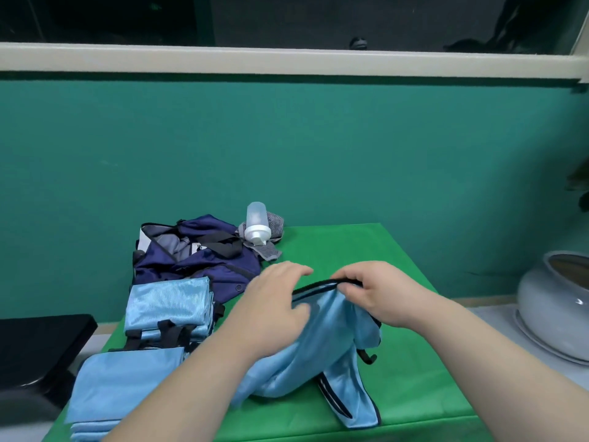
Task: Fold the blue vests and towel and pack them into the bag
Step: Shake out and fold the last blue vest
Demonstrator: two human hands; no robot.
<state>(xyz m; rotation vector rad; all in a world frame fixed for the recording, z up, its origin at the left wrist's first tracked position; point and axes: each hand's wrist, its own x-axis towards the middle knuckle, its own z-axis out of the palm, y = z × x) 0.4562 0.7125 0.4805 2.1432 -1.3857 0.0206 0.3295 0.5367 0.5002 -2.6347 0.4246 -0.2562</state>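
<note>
Pinched: R hand [379, 291] fingers closed on the black trim of blue vest [296, 362]; L hand [274, 298] blurred at same edge, grip unclear. Vest lay crumpled near-centre on table [398, 250]. Judged light, limp, prob. slippery; hold by trim. Bag [191, 260] far left, open.

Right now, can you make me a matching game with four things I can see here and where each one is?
Things:
1. clear plastic bottle with white cap
2. navy blue fabric bag
3. unfolded light blue vest with black trim
4. round grey ceramic pot

Places:
A. far right edge of the view
B. gripped by the right hand
C. lying on a grey striped cloth
D. open, behind the folded light blue vests

Pairs: 1-C, 2-D, 3-B, 4-A
</note>
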